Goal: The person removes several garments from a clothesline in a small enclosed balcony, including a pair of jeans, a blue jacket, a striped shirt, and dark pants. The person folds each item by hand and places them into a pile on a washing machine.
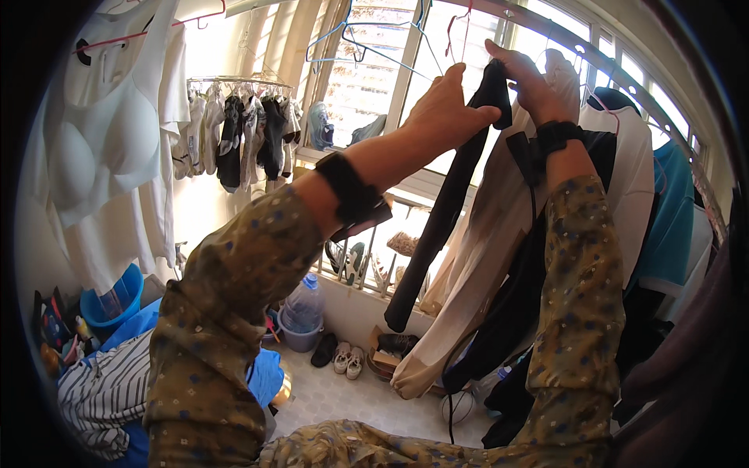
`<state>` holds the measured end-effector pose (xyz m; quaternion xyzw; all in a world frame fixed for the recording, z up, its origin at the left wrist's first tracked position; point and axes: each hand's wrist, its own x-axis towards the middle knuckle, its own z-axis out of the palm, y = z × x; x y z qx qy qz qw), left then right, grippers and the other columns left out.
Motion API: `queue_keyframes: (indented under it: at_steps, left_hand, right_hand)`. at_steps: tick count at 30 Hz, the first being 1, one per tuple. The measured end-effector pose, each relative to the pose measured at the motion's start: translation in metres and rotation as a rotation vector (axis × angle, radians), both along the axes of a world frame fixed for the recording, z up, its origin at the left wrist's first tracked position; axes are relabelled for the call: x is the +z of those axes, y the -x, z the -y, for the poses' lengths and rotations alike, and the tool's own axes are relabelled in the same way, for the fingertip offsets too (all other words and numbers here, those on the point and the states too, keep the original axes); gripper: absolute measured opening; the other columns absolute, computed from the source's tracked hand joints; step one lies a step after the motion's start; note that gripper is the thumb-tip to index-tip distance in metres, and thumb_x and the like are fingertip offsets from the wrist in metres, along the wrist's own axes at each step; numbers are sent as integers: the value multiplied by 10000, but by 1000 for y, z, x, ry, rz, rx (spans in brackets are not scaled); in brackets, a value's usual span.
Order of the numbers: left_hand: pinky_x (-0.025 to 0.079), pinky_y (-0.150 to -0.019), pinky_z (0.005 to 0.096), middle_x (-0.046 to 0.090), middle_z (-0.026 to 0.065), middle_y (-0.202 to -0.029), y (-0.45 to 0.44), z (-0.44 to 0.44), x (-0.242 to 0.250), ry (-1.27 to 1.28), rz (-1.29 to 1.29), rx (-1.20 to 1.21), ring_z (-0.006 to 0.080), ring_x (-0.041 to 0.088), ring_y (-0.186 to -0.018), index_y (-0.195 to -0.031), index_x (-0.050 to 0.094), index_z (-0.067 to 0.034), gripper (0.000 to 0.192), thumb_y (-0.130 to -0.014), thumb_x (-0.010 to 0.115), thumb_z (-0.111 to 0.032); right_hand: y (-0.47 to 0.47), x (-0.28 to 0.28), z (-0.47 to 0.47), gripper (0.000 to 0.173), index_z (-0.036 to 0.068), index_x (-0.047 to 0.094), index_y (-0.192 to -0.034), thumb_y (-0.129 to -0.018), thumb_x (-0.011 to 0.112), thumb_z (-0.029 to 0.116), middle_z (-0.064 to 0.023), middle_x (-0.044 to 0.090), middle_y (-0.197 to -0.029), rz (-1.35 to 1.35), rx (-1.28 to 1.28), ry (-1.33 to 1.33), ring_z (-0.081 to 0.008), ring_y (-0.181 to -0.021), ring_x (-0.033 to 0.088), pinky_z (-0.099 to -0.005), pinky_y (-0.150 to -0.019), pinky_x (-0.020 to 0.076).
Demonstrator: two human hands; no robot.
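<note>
A long black garment (439,234) hangs between my raised hands, its upper end folded over and its narrow lower end hanging down by the window. My right hand (529,85) is at that folded top, with the cloth between thumb and fingers. The thumb of my left hand (447,114) lies against the black cloth, and its index finger points up near a thin red hanger (466,32). Whether the left fingers grip the cloth or the hanger is unclear. Black bands circle both wrists. Just right of the black garment hangs a long beige garment (468,316).
Blue wire hangers (377,26) hang left of my hands from above. A metal rail (614,64) holds shirts at right. Socks (231,126) hang from a clip rack, near a pale bra top (105,140). Below are shoes (349,360) and a water jug in a bucket (299,336).
</note>
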<state>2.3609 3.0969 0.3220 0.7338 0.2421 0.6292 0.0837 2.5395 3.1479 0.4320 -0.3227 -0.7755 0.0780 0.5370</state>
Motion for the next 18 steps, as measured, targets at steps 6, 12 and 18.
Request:
queue_keyframes:
  at_steps: [6, 12, 18]
  left_hand:
    - [470, -807, 414, 588, 202, -1018, -30, -42, 11, -61, -15, 60, 343, 586, -968, -1244, 376, 10, 586, -761, 612, -224]
    - [440, -808, 441, 616, 216, -964, -42, -64, -2, -23, 39, 191, 395, 559, -961, -1089, 544, -48, 277, -837, 481, -144]
    - [434, -783, 464, 614, 229, -926, -52, -65, -8, 61, -18, 204, 405, 560, -936, -975, 575, -41, 215, -865, 443, -171]
  right_hand:
    - [22, 13, 8, 425, 117, 504, -584, -699, 733, 457, 68, 440, -547, 226, -160, -130, -46, -507, 415, -211, -538, 347]
    - [21, 5, 1, 580, -45, 574, -955, -659, 785, 408, -86, 595, -808, 328, -346, -222, -134, -746, 571, -241, -689, 455]
    - [23, -8, 11, 585, -56, 549, -1059, -610, 785, 235, -171, 625, -859, 390, -318, -353, -249, -813, 615, -309, -738, 484]
